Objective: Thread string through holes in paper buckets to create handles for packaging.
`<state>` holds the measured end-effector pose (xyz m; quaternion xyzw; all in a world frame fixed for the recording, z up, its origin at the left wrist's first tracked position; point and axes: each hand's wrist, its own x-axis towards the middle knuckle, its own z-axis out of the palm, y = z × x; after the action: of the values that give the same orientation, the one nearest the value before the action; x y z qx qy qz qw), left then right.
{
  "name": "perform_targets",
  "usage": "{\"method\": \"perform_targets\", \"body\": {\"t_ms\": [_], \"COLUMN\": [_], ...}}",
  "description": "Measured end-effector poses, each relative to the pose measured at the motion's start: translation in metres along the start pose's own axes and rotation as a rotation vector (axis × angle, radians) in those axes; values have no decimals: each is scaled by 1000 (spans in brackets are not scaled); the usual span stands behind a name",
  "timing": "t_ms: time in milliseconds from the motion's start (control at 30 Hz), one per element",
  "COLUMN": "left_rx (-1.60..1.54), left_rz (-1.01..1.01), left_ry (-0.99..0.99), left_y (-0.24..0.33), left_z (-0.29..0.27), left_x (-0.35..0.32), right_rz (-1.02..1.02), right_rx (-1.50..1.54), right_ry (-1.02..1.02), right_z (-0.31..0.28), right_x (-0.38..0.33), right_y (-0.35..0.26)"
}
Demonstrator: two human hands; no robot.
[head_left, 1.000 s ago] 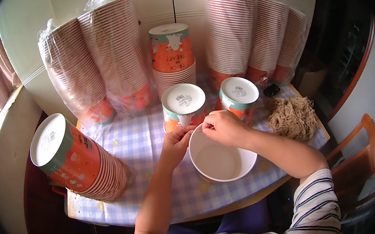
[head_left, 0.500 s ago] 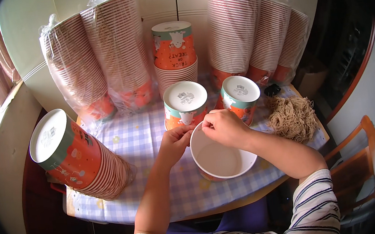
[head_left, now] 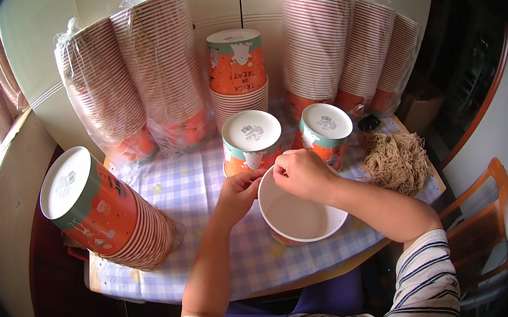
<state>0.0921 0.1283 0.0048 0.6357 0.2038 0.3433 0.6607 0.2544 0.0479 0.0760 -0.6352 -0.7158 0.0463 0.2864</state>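
Observation:
A paper bucket (head_left: 300, 215), white inside with an orange outer wall, sits at the table's front with its mouth tilted toward me. My left hand (head_left: 239, 194) is closed against the outside of its far-left wall, thumb and forefinger pressed together by the rim. Just inside the same part of the rim, my right hand (head_left: 306, 173) is closed in a pinch, its fingertips pointing down. Whatever is between the fingers of either hand is too small or hidden to make out. Behind the hands, two upturned paper buckets (head_left: 251, 131) (head_left: 326, 121) stand side by side.
A heap of beige cords (head_left: 395, 162) lies at the right, a small black item (head_left: 368, 123) behind it. Nested bucket stacks stand at left (head_left: 117, 216) and back centre (head_left: 236, 67). Plastic-wrapped stacks (head_left: 161, 69) (head_left: 319, 40) line the back. A checked cloth (head_left: 196, 226) covers the table; a wooden chair (head_left: 483, 215) stands right.
Almost nothing differs. My right hand has shifted very slightly at the rim, while the bucket and my left hand stay in place.

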Motion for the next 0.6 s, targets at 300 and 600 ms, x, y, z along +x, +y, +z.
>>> {"method": "perform_targets", "body": {"t_ms": [300, 600], "left_rx": [132, 172], "left_rz": [61, 51], "left_ry": [-24, -24], "left_y": [3, 4], "left_z": [1, 1], "left_x": [-1, -1], "right_rz": [1, 37], "right_rx": [-2, -5], "right_ry": [24, 72], "right_z": [0, 2], "right_x": [1, -1], "right_y": [-1, 1]}}
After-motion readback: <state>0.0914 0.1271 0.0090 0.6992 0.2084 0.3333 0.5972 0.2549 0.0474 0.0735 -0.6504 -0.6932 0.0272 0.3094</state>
